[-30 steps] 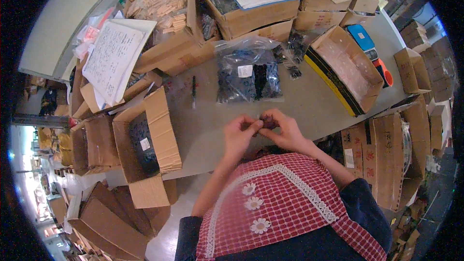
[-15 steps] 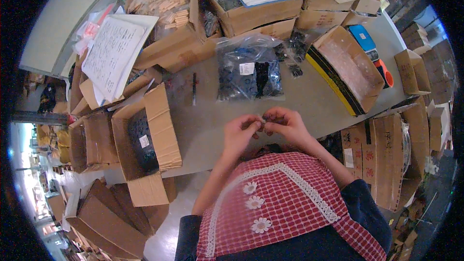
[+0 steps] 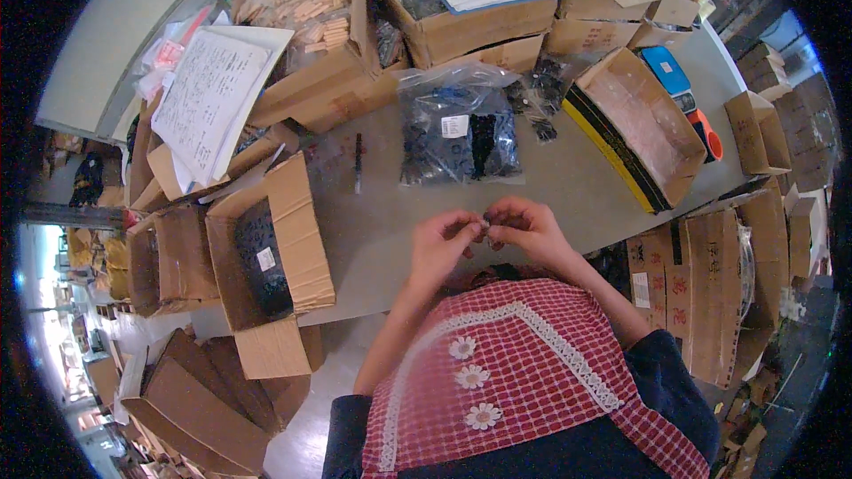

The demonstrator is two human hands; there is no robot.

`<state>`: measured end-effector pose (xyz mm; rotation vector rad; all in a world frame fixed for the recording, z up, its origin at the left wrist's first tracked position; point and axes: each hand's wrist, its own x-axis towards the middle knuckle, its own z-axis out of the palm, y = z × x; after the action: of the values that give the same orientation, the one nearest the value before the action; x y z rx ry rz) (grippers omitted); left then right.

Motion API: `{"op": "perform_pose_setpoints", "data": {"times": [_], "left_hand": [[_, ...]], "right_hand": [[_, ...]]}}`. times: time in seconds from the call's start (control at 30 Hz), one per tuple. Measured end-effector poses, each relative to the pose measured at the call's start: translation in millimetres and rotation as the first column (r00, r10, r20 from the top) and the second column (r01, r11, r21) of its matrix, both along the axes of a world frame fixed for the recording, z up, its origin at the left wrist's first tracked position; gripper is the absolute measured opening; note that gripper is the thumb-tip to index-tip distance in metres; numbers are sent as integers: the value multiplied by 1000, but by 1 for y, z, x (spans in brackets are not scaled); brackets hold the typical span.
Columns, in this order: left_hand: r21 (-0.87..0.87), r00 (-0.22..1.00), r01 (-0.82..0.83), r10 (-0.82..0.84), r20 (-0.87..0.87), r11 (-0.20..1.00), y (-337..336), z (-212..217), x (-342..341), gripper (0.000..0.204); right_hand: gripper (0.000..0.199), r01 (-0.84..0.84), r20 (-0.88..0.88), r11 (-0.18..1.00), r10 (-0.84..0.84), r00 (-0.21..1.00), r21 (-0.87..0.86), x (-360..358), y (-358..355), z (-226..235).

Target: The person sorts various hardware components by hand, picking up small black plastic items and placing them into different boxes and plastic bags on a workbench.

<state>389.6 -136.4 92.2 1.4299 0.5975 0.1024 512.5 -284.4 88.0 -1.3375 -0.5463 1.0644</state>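
Close to the table's front edge, my left hand (image 3: 446,244) and my right hand (image 3: 529,229) meet at the fingertips. Both are closed in a pinch around something small between them. It is too small and too covered by the fingers to name. Just beyond my hands lies a clear plastic bag (image 3: 426,146) of small dark parts, with a white label on it. A few smaller bags of dark pieces (image 3: 543,102) rest to its right. A dark pen (image 3: 358,164) lies to the left of the large bag.
At left, an open cardboard box (image 3: 306,239) holds a labelled bag of dark parts. Handwritten sheets (image 3: 209,98) lean over boxes at back left. A long open carton (image 3: 590,137) stands on the right, beside a blue device (image 3: 666,69) and an orange tape roll (image 3: 706,136).
Almost nothing differs. My hands stay together in the same place, with only a slight shift of the fingers.
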Motion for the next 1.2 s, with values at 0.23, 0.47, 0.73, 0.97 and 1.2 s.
{"op": "perform_pose_setpoints", "data": {"times": [0.23,0.47,0.73,0.97,1.2], "left_hand": [[40,1000,3,-4,23,999,0,2,-1,12],[103,1000,-12,12,1,995,0,0,-2,12],[545,1000,22,-24,-3,838,-10,-2,1,14],[569,1000,-28,20,20,822,-11,-8,2,16],[603,986,154,-83,-144,783,-8,-11,0,23]], "right_hand": [[26,-21,10,1000,20,1000,14,1,0,-2],[29,-27,59,1000,27,998,-1,0,0,-7],[31,-39,739,999,37,673,-14,-3,5,-12],[23,-1,703,979,147,696,-204,1,3,0],[21,-73,652,986,153,743,-148,-1,1,-1]]}}
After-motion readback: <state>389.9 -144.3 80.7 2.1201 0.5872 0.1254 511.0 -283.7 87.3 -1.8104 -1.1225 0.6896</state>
